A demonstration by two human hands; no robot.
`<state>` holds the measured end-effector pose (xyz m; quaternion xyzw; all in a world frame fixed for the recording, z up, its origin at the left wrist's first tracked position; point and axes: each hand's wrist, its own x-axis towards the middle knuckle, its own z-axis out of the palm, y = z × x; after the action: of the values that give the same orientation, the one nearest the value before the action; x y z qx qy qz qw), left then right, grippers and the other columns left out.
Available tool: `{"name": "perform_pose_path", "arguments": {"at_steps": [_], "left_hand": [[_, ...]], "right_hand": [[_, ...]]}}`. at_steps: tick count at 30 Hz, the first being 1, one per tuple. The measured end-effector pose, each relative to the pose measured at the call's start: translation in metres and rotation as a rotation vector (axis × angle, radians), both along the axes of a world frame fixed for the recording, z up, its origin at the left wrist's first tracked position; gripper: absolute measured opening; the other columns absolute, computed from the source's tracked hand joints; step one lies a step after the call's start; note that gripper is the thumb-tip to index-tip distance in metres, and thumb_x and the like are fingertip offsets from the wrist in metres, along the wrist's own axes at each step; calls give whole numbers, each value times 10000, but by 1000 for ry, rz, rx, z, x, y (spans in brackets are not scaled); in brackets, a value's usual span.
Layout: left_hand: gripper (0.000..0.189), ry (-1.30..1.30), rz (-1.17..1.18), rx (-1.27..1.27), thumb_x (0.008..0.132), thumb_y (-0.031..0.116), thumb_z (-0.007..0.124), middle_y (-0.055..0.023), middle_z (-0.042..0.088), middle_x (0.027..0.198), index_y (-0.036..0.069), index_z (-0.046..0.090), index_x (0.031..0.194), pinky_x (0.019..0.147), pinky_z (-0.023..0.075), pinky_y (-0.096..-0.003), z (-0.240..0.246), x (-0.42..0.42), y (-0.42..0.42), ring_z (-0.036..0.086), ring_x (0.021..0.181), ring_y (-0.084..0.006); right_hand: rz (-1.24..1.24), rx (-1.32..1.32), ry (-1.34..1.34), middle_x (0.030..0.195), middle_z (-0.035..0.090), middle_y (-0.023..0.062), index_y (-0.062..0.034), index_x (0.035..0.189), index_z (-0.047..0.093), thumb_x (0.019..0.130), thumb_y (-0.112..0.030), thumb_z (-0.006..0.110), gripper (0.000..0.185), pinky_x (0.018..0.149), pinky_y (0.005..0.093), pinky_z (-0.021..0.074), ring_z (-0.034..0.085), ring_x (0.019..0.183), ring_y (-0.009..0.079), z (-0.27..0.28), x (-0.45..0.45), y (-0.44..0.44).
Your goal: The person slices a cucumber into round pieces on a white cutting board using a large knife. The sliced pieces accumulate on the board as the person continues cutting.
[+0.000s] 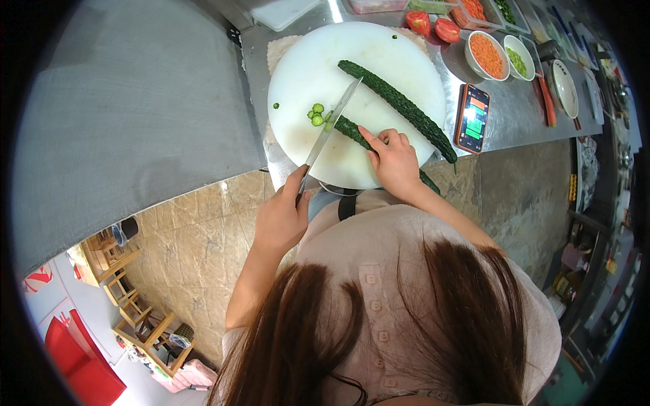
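My left hand (282,219) grips the handle of a kitchen knife (347,101). Its blade slants across the cut end of a dark green cucumber (350,130) on a round white cutting board (310,66). My right hand (397,161) rests on that cucumber, with the index finger stretched along it; part of it is hidden beneath the hand, and its far end shows past the wrist. Several cucumber slices (317,115) lie left of the blade, and a slice is against the blade. A second, whole cucumber (406,107) lies diagonally behind, its end over the board's edge.
A phone (473,119) with a lit screen lies right of the board. Beyond are tomato halves (447,30), a bowl of chopped orange vegetable (486,55), a bowl of chopped green vegetable (517,60) and plastic containers (477,15). A grey panel (142,101) borders the left side.
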<state>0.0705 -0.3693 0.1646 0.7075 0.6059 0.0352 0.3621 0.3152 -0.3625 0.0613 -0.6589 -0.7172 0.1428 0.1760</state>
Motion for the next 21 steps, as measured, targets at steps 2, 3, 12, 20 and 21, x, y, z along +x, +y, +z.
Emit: {"name": "perform_pose_path", "arguments": {"at_steps": [2, 3, 12, 20, 21], "left_hand": [[446, 15, 3, -26, 947, 168, 552, -213, 683, 1015, 165, 442, 1379, 698, 517, -491, 4, 2, -1, 656, 837, -428], [444, 8, -7, -13, 947, 169, 551, -213, 683, 1021, 165, 443, 1377, 700, 517, -492, 2, 2, -1, 656, 837, -427], [435, 16, -53, -35, 954, 181, 538, -226, 675, 998, 161, 433, 1375, 726, 505, -506, -1, 1, 6, 646, 866, -437], [424, -14, -57, -46, 959, 181, 533, -239, 671, 945, 167, 428, 1370, 725, 492, -512, -14, -2, 15, 639, 873, -449], [424, -28, -44, -53, 960, 183, 534, -239, 671, 949, 167, 429, 1370, 726, 492, -511, -17, -2, 17, 639, 875, -450]], "right_hand": [[-8, -11, 7, 1004, 534, 62, -280, 1349, 588, 836, -172, 667, 529, 704, 393, 480, 536, 902, 258, -1, 1, -1], [-12, -22, 6, 1001, 538, 65, -277, 1355, 585, 833, -155, 676, 543, 728, 390, 483, 538, 897, 264, 1, 2, -2], [-4, -32, 13, 992, 540, 66, -276, 1375, 569, 830, -126, 690, 578, 778, 380, 487, 539, 890, 270, 4, 4, -3], [-4, -30, 2, 997, 537, 64, -283, 1374, 568, 827, -128, 692, 582, 775, 378, 486, 536, 892, 267, 4, 4, -4], [-5, -35, -1, 998, 537, 64, -285, 1374, 568, 827, -129, 693, 582, 776, 379, 486, 537, 894, 268, 4, 4, -4]]}}
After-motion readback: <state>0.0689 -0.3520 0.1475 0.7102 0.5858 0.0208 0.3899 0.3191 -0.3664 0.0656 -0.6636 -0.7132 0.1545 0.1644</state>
